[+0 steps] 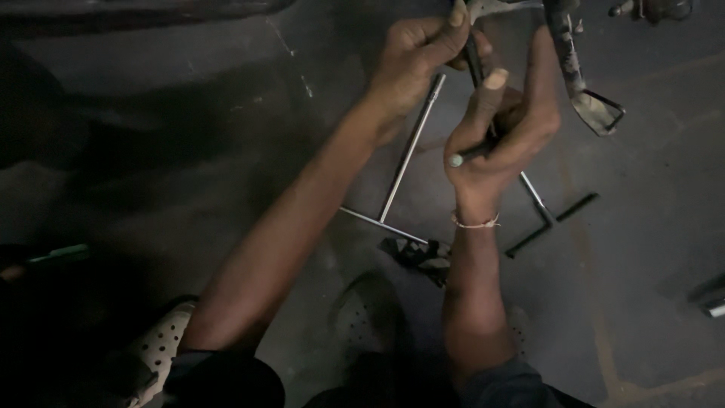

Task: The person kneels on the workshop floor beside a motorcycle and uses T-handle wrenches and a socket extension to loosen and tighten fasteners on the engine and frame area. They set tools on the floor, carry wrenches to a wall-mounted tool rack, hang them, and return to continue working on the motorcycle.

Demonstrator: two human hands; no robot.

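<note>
Where gripped, slim dark tool [474, 69]

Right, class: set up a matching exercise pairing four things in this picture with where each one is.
Things:
1. left hand
2. right hand
3. silver T-handle wrench
4. perforated shoe

Places:
A. bottom left, beside the left arm
B. lying on the floor under the hands
C. wrapped around a dark rod, thread bracelet at the wrist
D. gripping at the top, by the frame edge

Pairs: 1-D, 2-C, 3-B, 4-A
</note>
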